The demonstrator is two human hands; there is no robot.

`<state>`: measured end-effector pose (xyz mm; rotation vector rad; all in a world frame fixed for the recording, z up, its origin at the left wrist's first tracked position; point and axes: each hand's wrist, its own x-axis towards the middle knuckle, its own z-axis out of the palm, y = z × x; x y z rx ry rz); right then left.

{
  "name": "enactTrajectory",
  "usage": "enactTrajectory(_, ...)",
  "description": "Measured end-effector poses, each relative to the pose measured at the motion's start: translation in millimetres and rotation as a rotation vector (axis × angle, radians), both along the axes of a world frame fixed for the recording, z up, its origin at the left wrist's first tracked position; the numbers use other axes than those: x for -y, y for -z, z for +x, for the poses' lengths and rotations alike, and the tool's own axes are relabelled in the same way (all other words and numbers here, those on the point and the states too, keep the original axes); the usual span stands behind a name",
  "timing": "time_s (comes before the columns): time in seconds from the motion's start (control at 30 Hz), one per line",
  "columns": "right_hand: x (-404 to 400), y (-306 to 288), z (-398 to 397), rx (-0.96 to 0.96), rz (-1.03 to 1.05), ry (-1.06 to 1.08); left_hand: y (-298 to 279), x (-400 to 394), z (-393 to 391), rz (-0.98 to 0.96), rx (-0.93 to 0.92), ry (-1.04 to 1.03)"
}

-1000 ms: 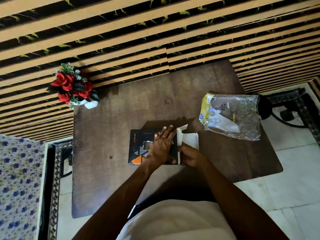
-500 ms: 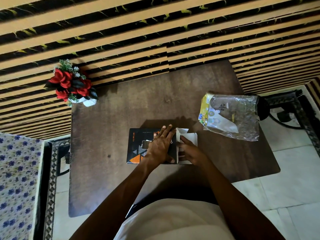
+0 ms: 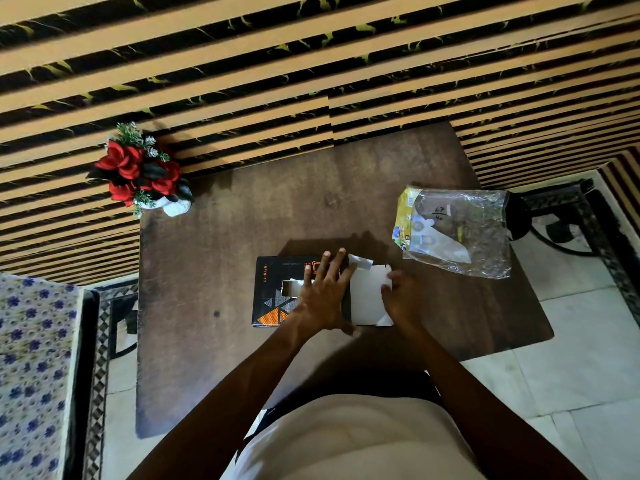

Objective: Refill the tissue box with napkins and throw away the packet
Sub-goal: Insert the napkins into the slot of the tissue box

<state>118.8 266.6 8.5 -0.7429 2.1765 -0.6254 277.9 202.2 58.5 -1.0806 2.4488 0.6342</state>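
Observation:
A black tissue box (image 3: 273, 292) with orange triangles lies flat in the middle of the brown table (image 3: 207, 341). My left hand (image 3: 323, 294) presses down on its top, fingers spread, thumb at the near edge. The box's white end flap (image 3: 367, 299) stands open on the right side, and my right hand (image 3: 401, 299) holds that flap by its outer edge. A small slot in the box top shows white inside. The clear plastic napkin packet (image 3: 457, 233), with a yellow printed end, lies crumpled on the table's right side, away from both hands.
A white pot of red artificial flowers (image 3: 145, 174) stands at the table's far left corner. A striped wall runs behind the table. A flower-print bed (image 3: 31, 368) is at the left, a black metal stand (image 3: 561, 220) at the right, pale floor tiles below.
My right hand has slid from the box's near right corner out to the flap's outer edge, folding the white flap flatter and wider. My left hand stays pressed on the box.

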Motion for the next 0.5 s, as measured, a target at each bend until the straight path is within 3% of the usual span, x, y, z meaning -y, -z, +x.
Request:
enactTrajectory(0.03, -5.3, 3.1, -4.7, -0.019, 0.034, -0.017, 1.8, -4.2, -3.5, -0.015, 0.024, 0.030)
enactTrajectory(0.13, -12.5, 4.6, -9.5, 0.222, 0.179, -0.041, 4.1, -12.7, -16.9, -0.061, 0.097, 0.081)
enactTrajectory(0.2, -13.9, 2.1, -12.7, 0.259, 0.189, -0.105, 4.3, -14.2, -25.4, -0.069, 0.114, 0.036)
enactTrajectory(0.33, -19.6, 1.1, -18.8, 0.250, 0.120, -0.121, 6.0, -15.1, -34.8, -0.119, 0.110, -0.019)
enactTrajectory(0.5, -22.2, -3.6, -19.0, 0.393, 0.005, -0.010, 8.6, -13.5, -38.5, -0.218, 0.110, -0.030)
